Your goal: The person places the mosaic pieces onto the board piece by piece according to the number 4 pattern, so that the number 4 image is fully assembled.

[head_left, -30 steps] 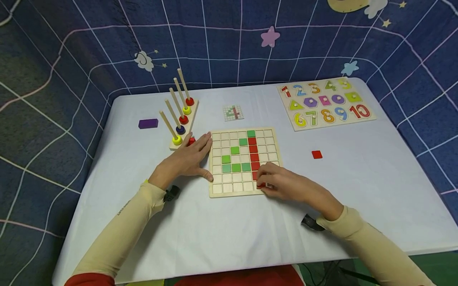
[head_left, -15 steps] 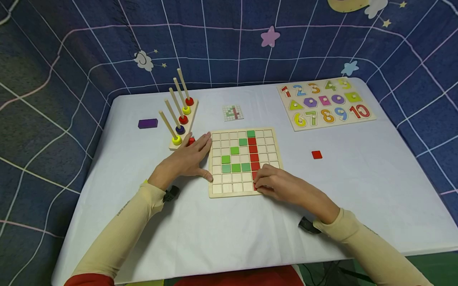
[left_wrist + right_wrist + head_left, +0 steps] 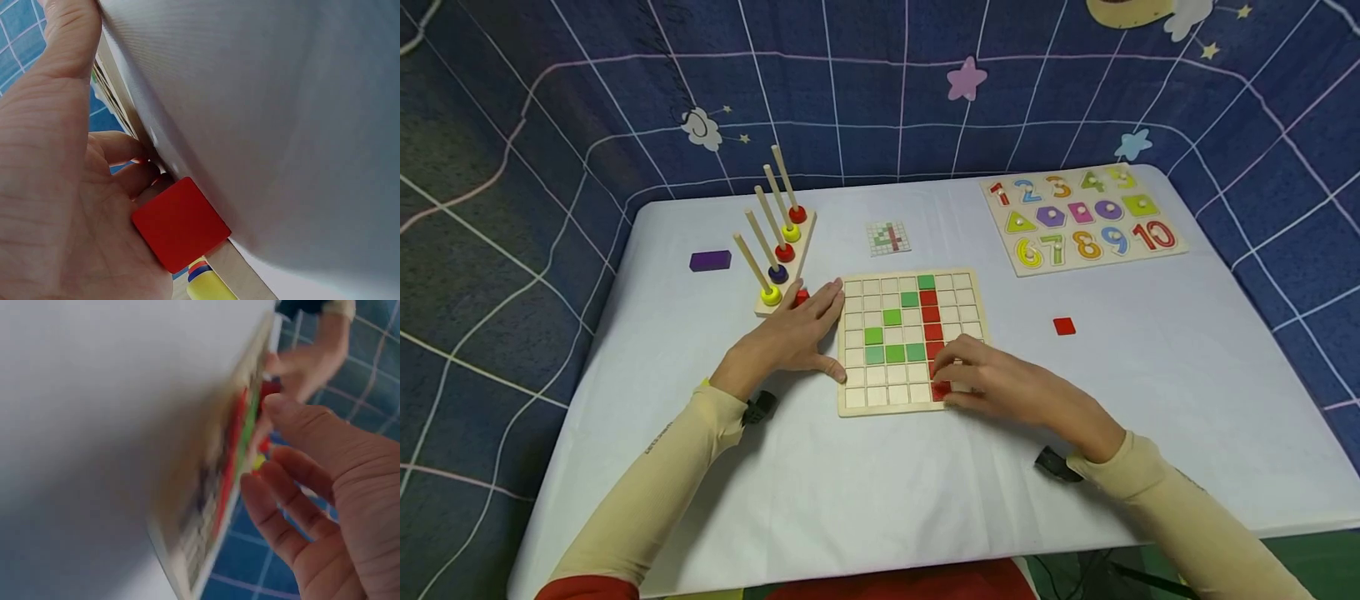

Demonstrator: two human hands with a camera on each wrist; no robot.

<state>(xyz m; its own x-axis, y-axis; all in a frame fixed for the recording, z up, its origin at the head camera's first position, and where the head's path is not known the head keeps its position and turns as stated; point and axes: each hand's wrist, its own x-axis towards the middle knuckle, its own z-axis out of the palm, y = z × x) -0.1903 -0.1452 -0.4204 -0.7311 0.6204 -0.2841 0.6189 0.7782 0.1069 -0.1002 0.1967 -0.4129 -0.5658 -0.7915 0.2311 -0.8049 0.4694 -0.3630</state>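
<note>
A wooden grid board [image 3: 857,404] lies in the middle of the table. Green tiles [image 3: 895,353] and a column of red tiles [image 3: 931,314] sit in its squares. My right hand [image 3: 1000,383] hovers over the board's lower right, thumb and fingers parted; the right wrist view shows nothing between them. Just beside its fingertips, a red tile [image 3: 940,390] lies in the bottom row. My left hand [image 3: 793,333] rests along the board's left edge with fingers extended. Behind that hand stands a red block [image 3: 181,225], mostly hidden in the head view.
Left of the board stands a peg rack [image 3: 786,262] with coloured rings, and a purple block [image 3: 710,260] lies beyond it. A small pattern card [image 3: 889,237] is behind the board. To the right are a loose red tile [image 3: 1064,325] and a number puzzle [image 3: 1082,218].
My right hand set the red tile at the bottom of the red column and let go; its fingers have parted and drawn slightly right. My left hand has stayed in place.
</note>
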